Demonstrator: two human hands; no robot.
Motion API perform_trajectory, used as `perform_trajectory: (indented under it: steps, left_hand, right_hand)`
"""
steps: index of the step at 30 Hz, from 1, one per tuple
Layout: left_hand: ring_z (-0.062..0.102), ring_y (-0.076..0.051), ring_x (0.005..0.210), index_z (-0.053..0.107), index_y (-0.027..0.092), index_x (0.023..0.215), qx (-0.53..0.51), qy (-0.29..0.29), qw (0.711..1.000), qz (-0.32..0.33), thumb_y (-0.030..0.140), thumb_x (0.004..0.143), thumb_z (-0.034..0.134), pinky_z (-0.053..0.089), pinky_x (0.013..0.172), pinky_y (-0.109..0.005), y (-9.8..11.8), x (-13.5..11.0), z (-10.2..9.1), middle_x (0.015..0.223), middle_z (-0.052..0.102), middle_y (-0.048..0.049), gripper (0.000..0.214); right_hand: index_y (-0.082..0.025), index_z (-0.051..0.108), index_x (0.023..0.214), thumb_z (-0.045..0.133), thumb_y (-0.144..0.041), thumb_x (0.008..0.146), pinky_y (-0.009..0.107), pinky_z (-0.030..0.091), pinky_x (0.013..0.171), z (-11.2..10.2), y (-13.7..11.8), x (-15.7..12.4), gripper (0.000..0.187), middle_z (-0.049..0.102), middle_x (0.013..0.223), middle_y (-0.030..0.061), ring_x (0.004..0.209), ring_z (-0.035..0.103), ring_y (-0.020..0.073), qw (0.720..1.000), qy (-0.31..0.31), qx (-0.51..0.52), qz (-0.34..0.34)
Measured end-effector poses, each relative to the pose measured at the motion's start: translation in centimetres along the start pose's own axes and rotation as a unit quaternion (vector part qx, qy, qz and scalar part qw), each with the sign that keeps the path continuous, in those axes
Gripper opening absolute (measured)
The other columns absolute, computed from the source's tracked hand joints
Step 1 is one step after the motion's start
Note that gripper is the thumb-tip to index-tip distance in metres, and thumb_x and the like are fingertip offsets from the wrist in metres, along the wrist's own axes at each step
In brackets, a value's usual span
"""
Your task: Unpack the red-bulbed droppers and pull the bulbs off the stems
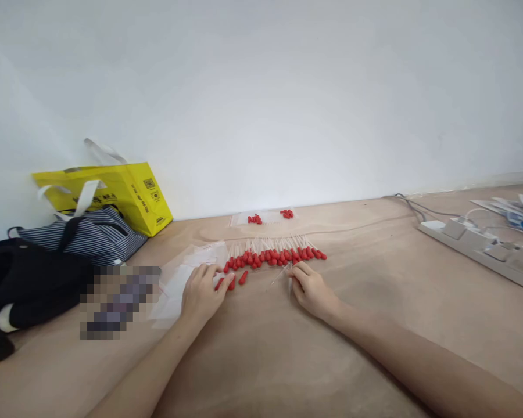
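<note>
Our right hand (pixel 311 287) is closed to a pinch, thumb and fingertips nipping the thin clear stem of one dropper (pixel 289 280) just in front of the row of red-bulbed droppers (pixel 274 255) laid side by side on the bench (pixel 375 307). Our left hand (pixel 203 290) lies palm down and loosely spread on the clear plastic bags (pixel 185 273). It grips nothing, and its fingertips are just beside a few loose droppers (pixel 243 277).

We judge these droppers very light and quick to roll. The stems look like glass or hard plastic, so they are stiff, slippery and apt to snap if bent. The red bulbs look soft and rubbery and give the surer grip. The bags are limp and slick and will slide on the wood.

Near the wall lie two filled packets (pixel 268 217). At the left a yellow shopping bag (pixel 126 188) bears a QR code and dark print too small to read, and no other writing can be read. A striped bag (pixel 91 235) lies beside it, and a power strip (pixel 483 247) lies at the right.
</note>
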State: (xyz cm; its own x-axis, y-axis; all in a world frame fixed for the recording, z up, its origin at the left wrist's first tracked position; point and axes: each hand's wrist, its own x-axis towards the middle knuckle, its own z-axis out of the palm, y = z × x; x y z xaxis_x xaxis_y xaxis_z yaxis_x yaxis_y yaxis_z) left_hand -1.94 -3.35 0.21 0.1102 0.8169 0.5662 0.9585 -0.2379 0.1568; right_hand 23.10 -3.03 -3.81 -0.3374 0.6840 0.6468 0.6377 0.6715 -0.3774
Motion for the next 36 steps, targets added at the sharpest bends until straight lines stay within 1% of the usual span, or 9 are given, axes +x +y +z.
perform_trajectory:
  steps: [1,3,6,11,19,23,29,33,36]
  left_hand:
    - [0.053,-0.019,0.075,0.056,0.019,0.076,0.003,0.006,0.999,0.045,0.039,0.077,0.046,0.04,0.068,-0.031,0.6,0.0,0.0,0.076,0.056,-0.0046,0.022]
    - [0.051,-0.019,0.076,0.059,0.02,0.079,0.008,-0.024,0.993,0.112,0.032,0.077,0.047,0.039,0.069,-0.031,2.0,0.1,0.3,0.076,0.055,-0.0046,0.017]
    - [0.049,-0.021,0.078,0.06,0.021,0.089,0.046,-0.066,0.985,0.15,0.027,0.076,0.049,0.038,0.069,-0.033,4.1,0.8,1.1,0.081,0.054,-0.0059,0.018]
    - [0.048,-0.024,0.081,0.061,0.018,0.081,0.103,-0.089,0.981,0.141,0.025,0.075,0.051,0.036,0.07,-0.037,6.0,2.1,2.3,0.081,0.054,-0.0082,0.013]
    - [0.049,-0.024,0.078,0.059,0.017,0.064,0.092,-0.114,0.98,0.135,0.027,0.074,0.053,0.034,0.068,-0.039,7.1,2.1,2.3,0.075,0.055,-0.0082,0.016]
    - [0.052,-0.023,0.075,0.059,0.017,0.059,0.028,-0.162,0.982,0.096,0.033,0.074,0.052,0.035,0.067,-0.038,8.1,1.6,2.0,0.072,0.057,-0.0064,0.022]
    - [0.055,-0.018,0.065,0.057,0.018,0.055,-0.061,-0.214,0.973,0.065,0.027,0.078,0.044,0.036,0.064,-0.034,9.2,1.1,1.3,0.065,0.059,-0.0016,0.027]
    - [0.056,-0.017,0.069,0.06,0.02,0.061,-0.119,-0.242,0.961,0.063,0.025,0.077,0.044,0.036,0.065,-0.032,9.4,0.5,1.6,0.067,0.061,0.0005,0.023]
    - [0.056,-0.018,0.075,0.064,0.024,0.071,-0.143,-0.246,0.955,0.082,0.024,0.077,0.045,0.037,0.068,-0.032,9.5,0.0,1.8,0.075,0.062,0.0005,0.02]
  right_hand:
    - [-0.017,0.05,0.081,0.034,-0.004,0.076,0.025,0.044,0.064,0.1,0.0,0.0,0.021,0.051,0.08,0.0052,0.071,0.052,0.0136,1.0,0.0,-0.008,0.0]
    - [-0.017,0.049,0.078,0.035,-0.004,0.075,0.024,0.043,0.061,0.3,0.1,-0.1,0.02,0.05,0.077,0.0043,0.067,0.051,0.0132,1.0,-0.005,-0.021,-0.001]
    - [-0.017,0.049,0.075,0.038,-0.004,0.074,0.023,0.043,0.06,0.3,-0.1,-0.2,0.017,0.051,0.076,0.004,0.067,0.05,0.0129,1.0,-0.013,-0.021,-0.01]
    - [-0.017,0.051,0.076,0.049,-0.016,0.075,0.024,0.045,0.065,-0.1,-1.1,-0.2,0.003,0.052,0.083,0.0051,0.069,0.052,0.012,0.998,-0.051,0.015,-0.015]
    - [-0.017,0.054,0.083,0.058,-0.031,0.07,0.029,0.045,0.07,-0.5,-1.2,-0.1,0.02,0.051,0.089,0.007,0.081,0.051,0.0166,0.997,-0.076,0.023,-0.014]
    - [-0.016,0.054,0.092,0.059,-0.029,0.069,0.03,0.045,0.073,-0.7,-1.1,-0.2,0.027,0.051,0.093,0.0084,0.086,0.05,0.0177,0.997,-0.076,0.035,-0.007]
    - [-0.016,0.053,0.096,0.055,-0.017,0.068,0.029,0.045,0.073,-0.9,-0.5,-0.3,0.028,0.051,0.094,0.008,0.084,0.051,0.0163,0.998,-0.061,0.034,-0.005]
    - [-0.016,0.055,0.093,0.042,0.0,0.065,0.028,0.045,0.074,-0.9,0.6,-0.4,0.034,0.052,0.091,0.0069,0.082,0.053,0.0142,0.997,-0.055,0.049,0.005]
    - [-0.016,0.057,0.086,0.037,0.002,0.065,0.029,0.044,0.075,-0.9,1.3,-0.4,0.034,0.054,0.089,0.0065,0.083,0.053,0.0147,0.997,-0.048,0.061,0.005]
